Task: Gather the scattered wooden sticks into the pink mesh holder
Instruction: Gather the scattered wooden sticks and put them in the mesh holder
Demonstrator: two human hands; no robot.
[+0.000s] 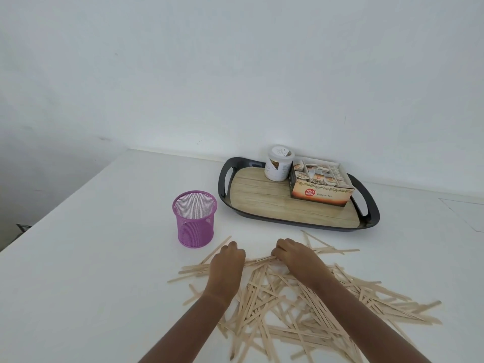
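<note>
White smooth table (91, 258); both hands pinching flat wooden sticks (288, 305) | cylindrical pink mesh holder (195, 218) empty

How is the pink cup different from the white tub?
The pink cup is see-through mesh, open on top and empty; the white tub is solid, with a lid and a printed label. The cup stands on the bare table near the hands; the tub stands on the tray farther back. Both are round and upright.

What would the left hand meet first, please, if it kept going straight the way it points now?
Probably the pink mesh holder: the left hand points away from the person, slightly leftward, and the holder stands just beyond its knuckles. Depth is unclear; it might pass just right of it.
</note>
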